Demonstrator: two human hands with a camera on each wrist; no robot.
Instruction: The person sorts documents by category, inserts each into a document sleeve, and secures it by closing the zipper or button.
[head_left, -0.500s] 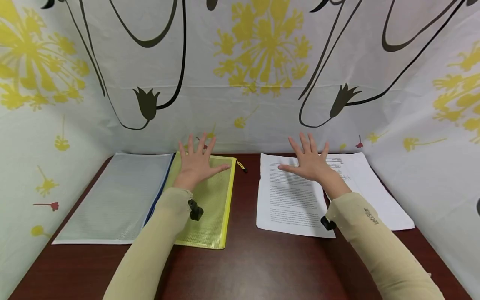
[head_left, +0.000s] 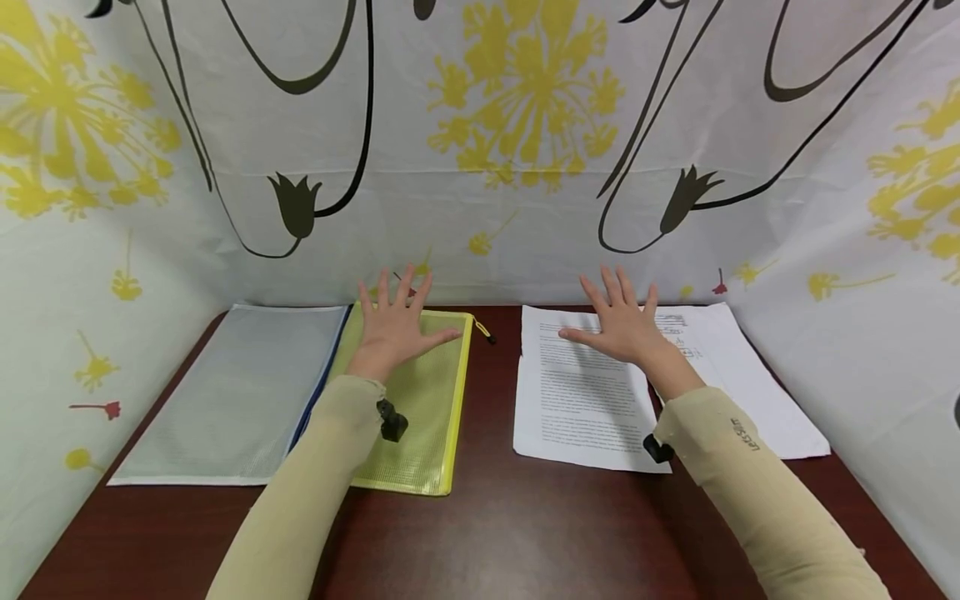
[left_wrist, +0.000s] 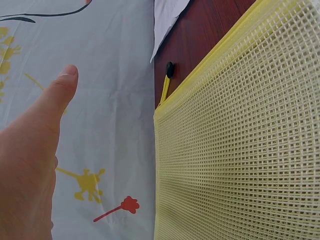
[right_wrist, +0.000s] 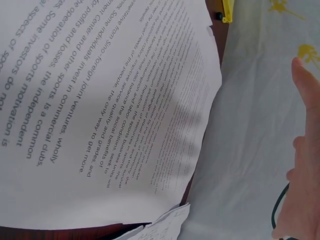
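Observation:
My left hand (head_left: 392, 333) is held with fingers spread above a yellow mesh zipper pouch (head_left: 408, 408); in the left wrist view a gap shows between the hand and the mesh. A yellow pull with a black tip (head_left: 483, 330) hangs off the pouch's far right corner. Over a stack of printed paper (head_left: 577, 400) hovers my right hand (head_left: 624, 329), its fingers also spread and holding nothing. The right wrist view shows lines of English text on the sheet (right_wrist: 100, 100), with the hand apart from it.
A whitish mesh pouch (head_left: 225, 400) with a blue edge lies to the left of the yellow one. More paper (head_left: 750, 392) lies at the right, partly behind the right arm. A dark red-brown table (head_left: 495, 533) bears everything, and a flower-patterned cloth (head_left: 480, 108) rises behind and at both sides.
Both hands stay almost exactly where they were, fingers still spread. The pouches and papers have not moved; the view shifts only very slightly.

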